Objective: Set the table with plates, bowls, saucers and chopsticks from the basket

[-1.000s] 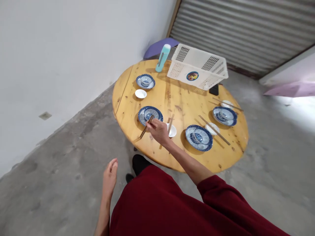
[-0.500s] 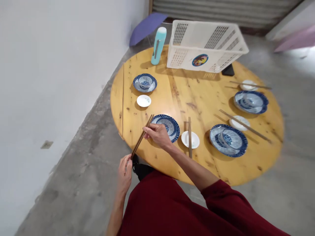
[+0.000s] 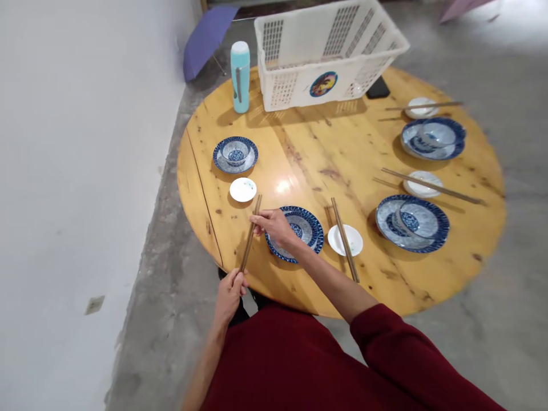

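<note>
A pair of brown chopsticks [image 3: 249, 244] slants over the table's near-left edge. My left hand [image 3: 231, 291] is closed on their lower end, and my right hand [image 3: 274, 227] pinches them near the upper end. Partly covered by my right hand and wrist is a blue-patterned plate [image 3: 315, 231] with a bowl on it. Just beyond the chopstick tips lies a small white dish [image 3: 243, 189]. Behind it stands another blue-rimmed plate [image 3: 219, 162] holding a bowl [image 3: 235, 153]. To the right, a second pair of chopsticks [image 3: 342, 237] rests across a white dish [image 3: 356, 242].
On the round wooden table [image 3: 295, 165] are more plates with bowls [image 3: 413, 224] and dishes with chopsticks [image 3: 436, 185] at right. A white plastic crate [image 3: 291, 88], a turquoise bottle [image 3: 240, 80] and a black phone [image 3: 378, 88] stand or lie at the back. A white wall [image 3: 85, 171] rises at left.
The view has shifted, bringing the crate's inside more into sight. Both hands still hold the chopsticks, which now stand somewhat steeper and nearer the left white dish.
</note>
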A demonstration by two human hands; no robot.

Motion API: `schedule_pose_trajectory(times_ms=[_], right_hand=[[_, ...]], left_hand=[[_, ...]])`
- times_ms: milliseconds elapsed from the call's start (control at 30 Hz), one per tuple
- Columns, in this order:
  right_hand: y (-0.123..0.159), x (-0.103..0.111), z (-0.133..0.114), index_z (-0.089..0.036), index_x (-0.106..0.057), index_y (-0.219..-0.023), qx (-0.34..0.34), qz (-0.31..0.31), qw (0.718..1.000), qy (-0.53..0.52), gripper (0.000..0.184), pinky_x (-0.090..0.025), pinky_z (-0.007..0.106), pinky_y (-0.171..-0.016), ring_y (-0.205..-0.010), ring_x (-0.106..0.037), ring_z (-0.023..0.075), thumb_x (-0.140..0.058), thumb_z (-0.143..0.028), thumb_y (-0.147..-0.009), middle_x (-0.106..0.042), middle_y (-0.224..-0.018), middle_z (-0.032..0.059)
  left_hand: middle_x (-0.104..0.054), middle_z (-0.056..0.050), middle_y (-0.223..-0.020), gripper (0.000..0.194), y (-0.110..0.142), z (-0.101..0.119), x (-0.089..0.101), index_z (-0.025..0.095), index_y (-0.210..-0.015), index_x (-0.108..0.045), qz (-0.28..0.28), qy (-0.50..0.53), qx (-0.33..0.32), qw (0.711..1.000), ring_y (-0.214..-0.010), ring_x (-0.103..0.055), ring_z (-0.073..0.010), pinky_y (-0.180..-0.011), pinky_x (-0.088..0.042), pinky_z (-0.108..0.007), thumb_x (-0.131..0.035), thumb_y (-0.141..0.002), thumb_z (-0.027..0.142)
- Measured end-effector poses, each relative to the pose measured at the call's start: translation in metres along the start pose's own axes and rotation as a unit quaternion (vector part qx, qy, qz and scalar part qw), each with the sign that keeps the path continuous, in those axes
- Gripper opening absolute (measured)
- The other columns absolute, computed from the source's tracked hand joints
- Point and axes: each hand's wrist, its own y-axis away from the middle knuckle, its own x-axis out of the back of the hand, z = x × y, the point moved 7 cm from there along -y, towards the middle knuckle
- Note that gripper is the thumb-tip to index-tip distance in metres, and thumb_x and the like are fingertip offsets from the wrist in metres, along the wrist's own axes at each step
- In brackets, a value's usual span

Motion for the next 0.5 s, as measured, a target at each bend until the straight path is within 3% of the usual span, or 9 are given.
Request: schedule_pose_trajectory(times_ms=[300, 500], right_hand=[[-0.073, 0.017, 0.000, -0.014, -0.063, -0.063, -0.080, 0.129, 0.984, -0.089, 0.029, -0.054, 0.020, -0.047, -0.050, -0.061, 0.0114, -0.088, -0.027, -0.072, -0.063, -0.053, 0.0023], [-0.124, 0.032, -0.010, -0.016, -0.061, -0.066, -0.053, 0.226, 0.967, -0.104, 0.026, -0.051, 0.019, -0.050, -0.051, -0.058, 0.0088, -0.085, -0.024, -0.074, -0.062, -0.057, 0.0006]], left_hand=[[-0.055, 0.003, -0.068, 0.045, -0.105, 0.038, 0.051, 0.016, -0.090, -0.070, -0.065, 0.008, 0.004, 0.998, -0.053, -0.041, -0.0082, -0.051, -0.031, -0.022, -0.062, -0.083, 0.060], [-0.056, 0.001, -0.068, 0.043, -0.166, 0.052, 0.077, 0.016, -0.085, -0.068, -0.122, -0.023, -0.004, 0.992, -0.051, -0.041, -0.0084, -0.049, -0.031, -0.022, -0.059, -0.083, 0.058]])
